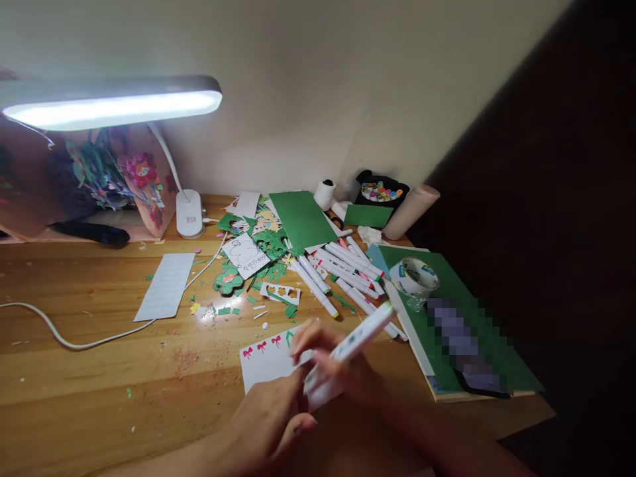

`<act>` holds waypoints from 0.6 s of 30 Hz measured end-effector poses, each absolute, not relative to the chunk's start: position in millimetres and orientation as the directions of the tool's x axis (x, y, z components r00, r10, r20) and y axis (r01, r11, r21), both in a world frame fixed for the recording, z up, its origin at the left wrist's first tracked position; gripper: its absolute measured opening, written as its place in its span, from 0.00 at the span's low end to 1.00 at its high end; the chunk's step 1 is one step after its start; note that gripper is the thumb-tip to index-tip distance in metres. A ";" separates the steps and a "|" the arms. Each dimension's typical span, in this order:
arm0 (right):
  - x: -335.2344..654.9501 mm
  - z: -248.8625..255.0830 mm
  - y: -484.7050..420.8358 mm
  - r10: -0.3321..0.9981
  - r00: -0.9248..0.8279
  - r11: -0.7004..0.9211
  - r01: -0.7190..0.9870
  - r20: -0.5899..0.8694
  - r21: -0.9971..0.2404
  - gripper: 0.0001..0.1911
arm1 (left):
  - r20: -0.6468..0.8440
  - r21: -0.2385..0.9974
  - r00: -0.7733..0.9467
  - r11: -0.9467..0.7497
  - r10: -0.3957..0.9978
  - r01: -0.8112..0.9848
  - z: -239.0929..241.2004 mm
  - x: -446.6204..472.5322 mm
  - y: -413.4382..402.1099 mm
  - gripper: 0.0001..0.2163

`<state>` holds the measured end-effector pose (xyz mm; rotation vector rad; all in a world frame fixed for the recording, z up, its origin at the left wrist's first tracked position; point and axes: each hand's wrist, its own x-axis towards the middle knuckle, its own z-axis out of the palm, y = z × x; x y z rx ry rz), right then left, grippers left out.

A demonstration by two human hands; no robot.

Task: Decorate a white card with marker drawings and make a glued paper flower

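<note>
A white marker slants up to the right, with my right hand closed round its shaft. My left hand meets the right one at the front of the desk, thumb stretched out and the other fingers mostly hidden. Between the two hands shows a blurred white shape that I cannot make out for certain. Partly under the hands lies a white sheet of paper with several pink bows drawn along its top edge. A green outline is drawn to the right of the bows.
Several loose markers lie behind my hands. Green paper scraps and a green card spread at the back. A tape roll and a phone rest on green sheets at right. A lit lamp overhangs the left side.
</note>
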<state>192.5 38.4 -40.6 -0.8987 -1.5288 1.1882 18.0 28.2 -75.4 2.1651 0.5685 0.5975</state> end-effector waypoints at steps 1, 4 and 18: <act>203.6 -36.3 44.5 0.978 -0.111 0.172 -0.064 0.178 -0.983 0.10 | 0.224 0.791 0.779 -0.576 0.586 0.206 -76.5 17.7 27.6 0.26; 247.3 -30.8 66.3 0.984 0.177 -0.009 0.115 0.012 -0.993 0.14 | 0.296 0.751 0.786 -0.641 0.543 0.160 -81.5 16.6 25.0 0.26; 263.6 -58.2 95.7 0.921 -0.150 0.271 0.910 0.361 -0.314 0.17 | 0.275 0.600 0.865 -0.778 0.420 0.187 -66.1 14.7 19.1 0.18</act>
